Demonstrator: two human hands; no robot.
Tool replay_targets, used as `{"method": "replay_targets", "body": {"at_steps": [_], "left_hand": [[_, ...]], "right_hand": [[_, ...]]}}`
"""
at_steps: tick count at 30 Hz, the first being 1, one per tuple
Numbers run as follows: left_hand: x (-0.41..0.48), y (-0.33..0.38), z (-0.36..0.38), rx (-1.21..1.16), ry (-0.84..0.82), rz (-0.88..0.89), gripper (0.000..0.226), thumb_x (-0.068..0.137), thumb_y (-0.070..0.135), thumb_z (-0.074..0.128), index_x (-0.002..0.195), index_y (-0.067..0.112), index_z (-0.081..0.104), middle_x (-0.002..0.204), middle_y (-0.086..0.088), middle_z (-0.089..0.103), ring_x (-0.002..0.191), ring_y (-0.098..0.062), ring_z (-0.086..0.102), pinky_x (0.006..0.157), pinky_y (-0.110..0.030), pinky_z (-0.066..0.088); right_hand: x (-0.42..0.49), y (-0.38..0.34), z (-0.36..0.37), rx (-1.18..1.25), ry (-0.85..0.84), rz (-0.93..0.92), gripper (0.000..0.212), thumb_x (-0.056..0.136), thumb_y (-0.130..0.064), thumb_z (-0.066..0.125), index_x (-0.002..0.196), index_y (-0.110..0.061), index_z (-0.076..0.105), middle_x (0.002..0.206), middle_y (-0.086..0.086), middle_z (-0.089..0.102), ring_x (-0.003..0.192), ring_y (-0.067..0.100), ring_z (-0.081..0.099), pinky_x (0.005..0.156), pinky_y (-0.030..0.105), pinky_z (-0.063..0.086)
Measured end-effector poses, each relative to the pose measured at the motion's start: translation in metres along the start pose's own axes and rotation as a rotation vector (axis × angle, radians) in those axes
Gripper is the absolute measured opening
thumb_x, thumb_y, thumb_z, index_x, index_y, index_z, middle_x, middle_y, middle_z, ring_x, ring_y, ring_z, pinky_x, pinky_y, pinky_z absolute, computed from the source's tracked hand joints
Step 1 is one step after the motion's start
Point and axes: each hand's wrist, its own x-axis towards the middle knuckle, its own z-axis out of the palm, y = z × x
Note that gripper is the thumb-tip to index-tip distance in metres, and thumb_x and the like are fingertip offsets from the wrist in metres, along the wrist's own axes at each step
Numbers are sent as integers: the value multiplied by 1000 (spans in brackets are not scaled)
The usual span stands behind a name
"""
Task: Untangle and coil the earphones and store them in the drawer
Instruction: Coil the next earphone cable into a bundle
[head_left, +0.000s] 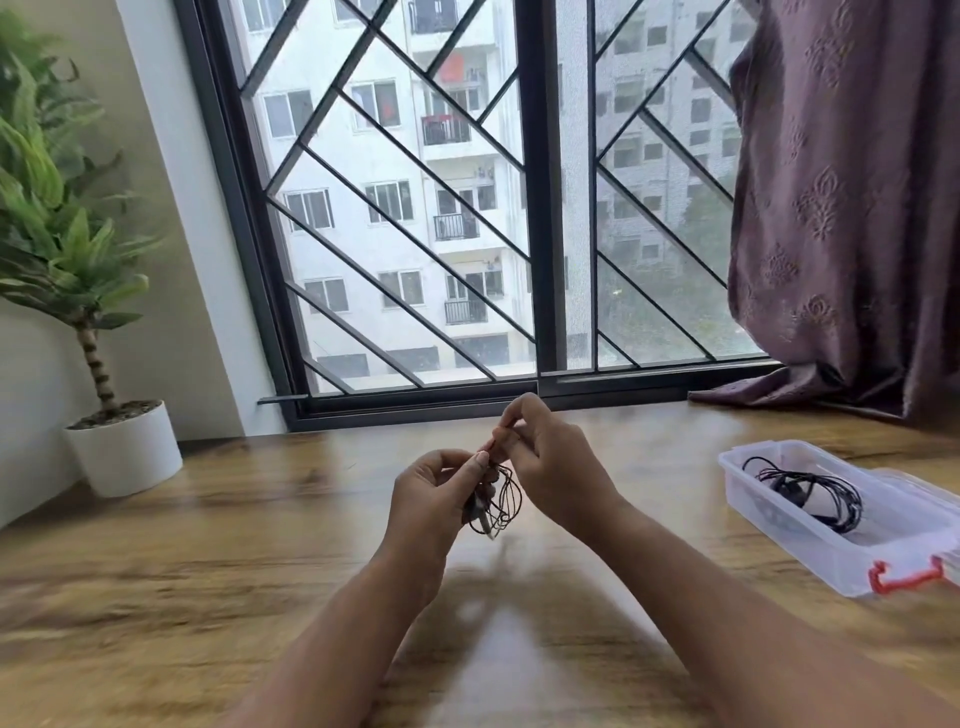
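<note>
A tangle of thin black earphones (500, 503) hangs in the air above the middle of the wooden table (208, 545). My left hand (434, 499) pinches the wires from the left, thumb and fingers closed on them. My right hand (550, 457) grips the top of the same bundle from the right and slightly higher. Loops and a plug dangle below both hands. A clear plastic box (753, 525) with a red latch sits at the right, and another black coiled earphone cable (810, 493) lies inside it.
A potted green plant in a white pot (127, 449) stands at the left back corner. A barred window (540, 208) runs along the table's far edge. A purple curtain (847, 208) hangs at the right, its hem resting on the table behind the box.
</note>
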Motion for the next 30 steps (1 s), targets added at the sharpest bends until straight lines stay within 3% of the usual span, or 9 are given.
{"method": "replay_targets", "body": {"at_steps": [8, 13, 15, 17, 21, 25, 28, 30], "left_hand": [[0, 3, -3, -133, 8, -87, 8, 96, 3, 59, 104, 1, 61, 77, -14, 69, 60, -17, 60, 52, -24, 51], [2, 5, -6, -95, 34, -127, 16, 96, 2, 56, 86, 8, 67, 66, -9, 67, 47, -12, 54, 39, -20, 35], [2, 5, -6, -77, 39, -138, 18, 96, 3, 56, 82, 8, 65, 63, -9, 66, 43, -13, 51, 37, -20, 32], [3, 6, -5, -75, 45, -143, 17, 96, 2, 55, 81, 7, 63, 62, -10, 64, 41, -13, 50, 37, -20, 33], [4, 6, -6, -83, 58, -131, 18, 96, 0, 52, 81, 6, 60, 60, -12, 61, 42, -16, 51, 37, -23, 39], [4, 3, -6, -91, 83, -102, 11, 96, 0, 54, 87, 2, 59, 63, -15, 61, 45, -18, 53, 41, -28, 41], [5, 2, -6, -46, 113, -41, 6, 91, -4, 61, 89, 1, 61, 69, -16, 63, 50, -18, 55, 43, -26, 42], [5, 3, -7, 26, 131, 37, 11, 87, -5, 68, 90, 5, 63, 73, -11, 66, 57, -16, 61, 47, -23, 46]], "right_hand": [[-5, -8, 4, -18, -93, -41, 10, 96, -34, 59, 89, -34, 52, 82, -2, 77, 77, 26, 71, 72, 50, 57], [-4, -12, 5, 3, -133, -21, 10, 84, -44, 54, 87, -35, 57, 97, -10, 75, 89, 19, 72, 82, 48, 58], [-4, -11, 5, 19, -148, -10, 5, 85, -39, 55, 86, -34, 57, 96, -9, 74, 90, 19, 72, 83, 49, 58], [-4, -9, 6, 32, -159, -5, 3, 88, -32, 56, 86, -33, 56, 97, -8, 75, 90, 18, 72, 84, 49, 58], [-5, -9, 10, 77, -179, 29, 9, 84, -43, 52, 82, -35, 53, 92, -5, 78, 90, 18, 72, 85, 50, 58], [-5, -7, 11, 165, -150, 76, 13, 85, -39, 60, 81, -30, 52, 98, 1, 78, 96, 24, 73, 89, 56, 57], [-3, -7, 10, 100, -96, 98, 13, 89, -20, 57, 87, -33, 56, 100, -6, 77, 96, 13, 74, 90, 45, 59], [-1, -11, 5, -66, -38, 59, 18, 88, -17, 55, 92, -32, 63, 88, -19, 73, 87, -3, 69, 81, 24, 55]]}}
